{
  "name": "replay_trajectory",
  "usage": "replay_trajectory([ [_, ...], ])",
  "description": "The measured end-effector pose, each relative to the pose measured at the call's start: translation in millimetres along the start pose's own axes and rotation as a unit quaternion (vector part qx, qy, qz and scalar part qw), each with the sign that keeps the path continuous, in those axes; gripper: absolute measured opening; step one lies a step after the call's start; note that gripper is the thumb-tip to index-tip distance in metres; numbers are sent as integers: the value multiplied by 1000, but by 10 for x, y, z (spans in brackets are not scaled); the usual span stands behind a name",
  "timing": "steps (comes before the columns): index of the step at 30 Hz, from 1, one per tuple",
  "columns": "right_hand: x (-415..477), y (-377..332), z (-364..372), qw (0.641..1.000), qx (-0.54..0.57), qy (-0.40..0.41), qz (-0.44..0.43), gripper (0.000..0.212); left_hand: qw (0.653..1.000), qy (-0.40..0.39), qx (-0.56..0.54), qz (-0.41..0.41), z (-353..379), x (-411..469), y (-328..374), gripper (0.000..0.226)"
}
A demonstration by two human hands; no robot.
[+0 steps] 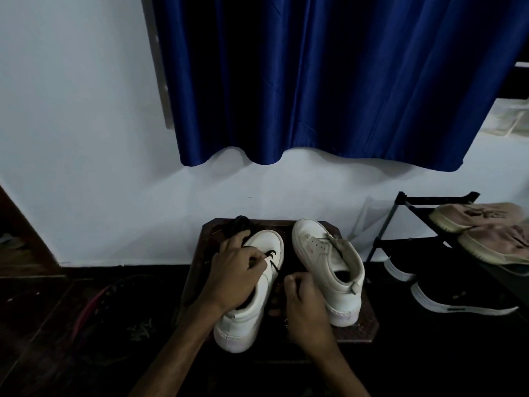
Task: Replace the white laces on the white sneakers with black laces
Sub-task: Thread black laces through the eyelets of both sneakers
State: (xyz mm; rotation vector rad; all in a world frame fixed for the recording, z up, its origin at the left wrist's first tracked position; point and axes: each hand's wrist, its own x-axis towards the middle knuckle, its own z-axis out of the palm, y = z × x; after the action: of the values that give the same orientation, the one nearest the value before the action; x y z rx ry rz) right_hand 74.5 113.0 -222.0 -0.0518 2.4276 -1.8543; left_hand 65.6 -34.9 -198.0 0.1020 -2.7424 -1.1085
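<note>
Here we are at the low wooden stool (367,325), both white sneakers on top with toes toward twelve o'clock; the left sneaker (264,242) sits at nine o'clock of the stool, the right sneaker (329,262) at three, and the two are just apart; the black lace (274,266) is threaded across the lowest eyelets of the left sneaker, while the right one shows bare eyelets; the left hand (237,270) lies over the shoe's throat, thumb and forefinger pinching the lace tight at the eyelet row; the right hand (306,302), at five o'clock of that row, has its fingers curled in a narrow pinch, seemingly on the lace's free end, though the tip itself is too dark to make out; the step in hand looks like drawing the first crossing through, so the job is at an early stage; to do it well, even the two ends before crossing, hold the tongue flat, and pull toward six o'clock without twisting the lace; a dark bundle (240,224), perhaps the second lace, lies at eleven o'clock near the stool's back edge and could be knocked off; the gap between the shoes is tight, and the shoe rack (400,202) crowds three o'clock, so the free room lies toward six and nine.
</note>
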Motion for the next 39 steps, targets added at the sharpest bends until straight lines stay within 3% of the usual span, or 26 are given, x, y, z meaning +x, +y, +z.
replay_trajectory([
  [3,20,-3,-48,995,-96,-27,-26,21,1000,4,2,9,-21,-23,14,66],
  [7,137,-168,-54,960,-248,12,-126,36,999,-2,24,24,-5,-46,-6,62],
  [10,140,-156,0,950,-265,-10,-163,27,1000,-1,-3,22,6,-44,-27,57],
  [13,76,-8,-98,945,-298,-29,-133,23,1000,5,-13,19,6,-53,-17,57],
  [16,-46,74,-247,881,-454,-97,-92,27,999,20,-44,10,8,-64,-9,61],
  [18,-55,-18,-292,879,-463,-74,-92,30,997,28,-66,3,6,-62,-12,65],
  [21,94,-226,-209,890,-427,4,-159,35,997,39,-68,1,23,-47,-21,67],
  [28,177,-280,-14,878,-440,-44,-184,23,996,63,-59,-10,24,-38,-5,72],
  [34,-17,-276,-257,790,-581,-175,-81,32,996,71,-57,-12,44,-37,-36,68],
  [36,7,-342,-282,804,-571,-137,-94,28,996,69,-60,-13,43,-34,-26,65],
  [39,163,-363,-170,860,-480,-57,-160,24,995,67,-72,-16,41,-42,-17,68],
])
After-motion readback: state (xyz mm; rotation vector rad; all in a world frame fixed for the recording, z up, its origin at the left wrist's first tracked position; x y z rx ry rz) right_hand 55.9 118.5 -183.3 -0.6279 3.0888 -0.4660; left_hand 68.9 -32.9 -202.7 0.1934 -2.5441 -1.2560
